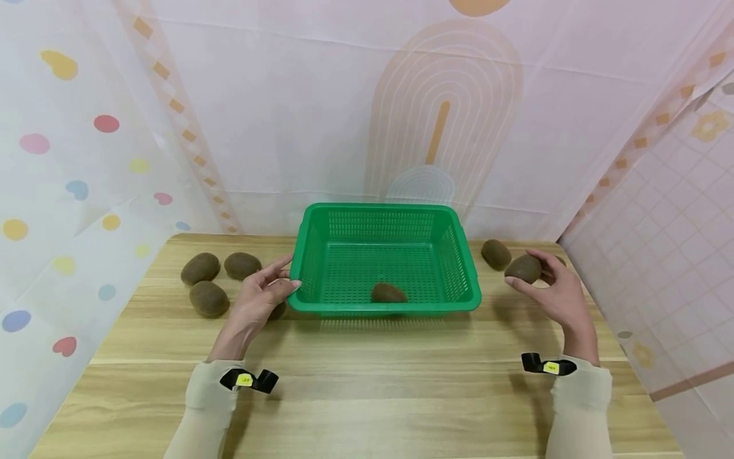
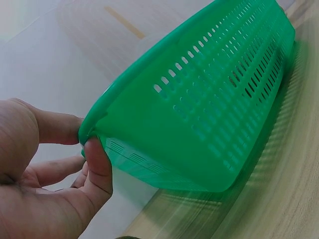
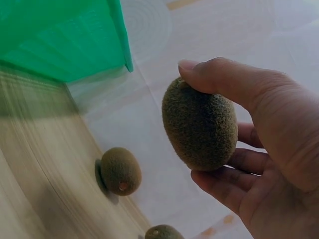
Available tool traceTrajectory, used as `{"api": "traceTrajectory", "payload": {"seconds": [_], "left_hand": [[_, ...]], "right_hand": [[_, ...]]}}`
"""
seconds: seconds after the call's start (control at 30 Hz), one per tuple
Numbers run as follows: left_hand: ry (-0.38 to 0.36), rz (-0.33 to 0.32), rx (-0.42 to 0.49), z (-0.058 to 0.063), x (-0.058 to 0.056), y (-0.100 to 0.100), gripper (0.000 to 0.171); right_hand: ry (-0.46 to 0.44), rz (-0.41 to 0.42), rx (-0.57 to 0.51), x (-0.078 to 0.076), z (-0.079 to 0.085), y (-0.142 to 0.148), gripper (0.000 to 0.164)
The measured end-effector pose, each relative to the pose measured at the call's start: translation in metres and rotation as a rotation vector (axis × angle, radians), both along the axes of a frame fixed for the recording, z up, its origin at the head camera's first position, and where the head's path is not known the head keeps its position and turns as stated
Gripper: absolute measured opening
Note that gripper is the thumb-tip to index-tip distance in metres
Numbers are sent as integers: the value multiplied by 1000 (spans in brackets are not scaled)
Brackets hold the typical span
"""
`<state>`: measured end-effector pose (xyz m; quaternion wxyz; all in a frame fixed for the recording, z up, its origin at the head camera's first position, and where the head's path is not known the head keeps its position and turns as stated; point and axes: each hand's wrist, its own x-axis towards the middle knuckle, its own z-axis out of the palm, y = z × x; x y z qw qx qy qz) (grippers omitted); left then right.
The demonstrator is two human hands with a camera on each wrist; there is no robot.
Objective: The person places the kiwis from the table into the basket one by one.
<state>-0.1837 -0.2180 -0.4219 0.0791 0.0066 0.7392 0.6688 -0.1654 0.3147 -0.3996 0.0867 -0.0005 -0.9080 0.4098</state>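
Observation:
A green plastic basket (image 1: 383, 307) with slotted walls stands in the middle of the table. My left hand (image 1: 259, 299) pinches its left rim between thumb and fingers, which the left wrist view shows at the basket corner (image 2: 92, 127). Inside the basket lies one kiwi (image 1: 388, 292), partly hidden by the front rim. To the right, my right hand (image 1: 555, 290) grips another kiwi (image 3: 200, 124) between thumb and fingertips, held above the table. Just left of it a kiwi (image 1: 496, 255) rests on the wood, and one more (image 3: 163, 232) is mostly hidden behind the right hand in the head view.
Several kiwis (image 1: 209, 299) lie on the left of the wooden table (image 1: 367, 395); one (image 1: 278, 311) is partly covered by the left hand. Patterned cloth (image 1: 287, 127) hangs close along the back and both sides.

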Motion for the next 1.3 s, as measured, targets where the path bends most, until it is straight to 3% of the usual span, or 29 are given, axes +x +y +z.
{"api": "traceTrajectory", "payload": {"seconds": [0.33,1.3], "left_hand": [[13,1,14,-1,0,-1,68],[15,-9,3,0,0,0,67]], "right_hand": [[-7,-36,-9,-3,1,-11,81],[103,26,-148,-11,1,-45,75]]}}
